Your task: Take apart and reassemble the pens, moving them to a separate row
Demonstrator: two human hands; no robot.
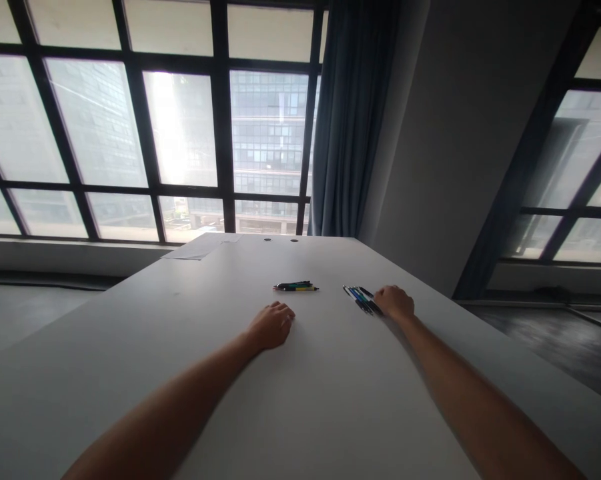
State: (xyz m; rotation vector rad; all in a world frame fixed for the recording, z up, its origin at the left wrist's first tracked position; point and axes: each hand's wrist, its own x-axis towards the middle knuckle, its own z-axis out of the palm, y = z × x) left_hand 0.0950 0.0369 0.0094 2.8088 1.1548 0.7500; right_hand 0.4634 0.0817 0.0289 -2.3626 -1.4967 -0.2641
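My left hand rests on the white table with its fingers loosely bent and apart, and nothing shows in it. Beyond it lies a small bunch of pens, dark ones with green and yellow parts, pointing left to right. My right hand is closed at the right side of a second group of pens. Those are blue and black and lie slanted, roughly side by side. The right fingertips are turned away from view, so whatever they may grip is hidden.
White sheets of paper lie at the table's far left corner. Two dark round inserts sit near the far edge. Past the table are large windows, a blue-grey curtain and a grey pillar.
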